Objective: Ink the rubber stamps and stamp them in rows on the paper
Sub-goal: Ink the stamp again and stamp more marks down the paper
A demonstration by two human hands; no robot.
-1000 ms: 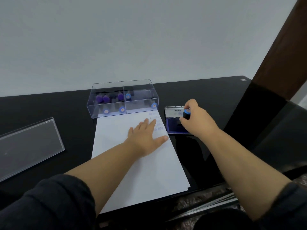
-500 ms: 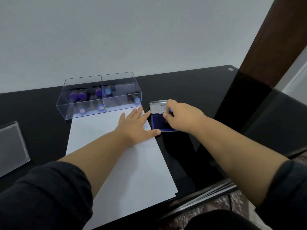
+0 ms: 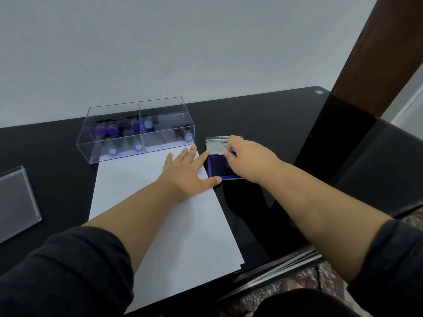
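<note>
Right grip [image 3: 246, 160] hiding most of stamp [image 3: 233, 149]

One sheet of paper [image 3: 160, 225]; one ink pad [image 3: 217, 167], its lid up; one clear box [image 3: 137, 131] with two compartments; seven stamps in all, six in the box, three purple-capped [image 3: 107, 130] and three blue-capped [image 3: 138, 146], and one blue-capped stamp [image 3: 233, 149] in the right hand [image 3: 249, 161]; one clear lid [image 3: 16, 202]; two hands, the left hand [image 3: 187, 175] being the other
</note>
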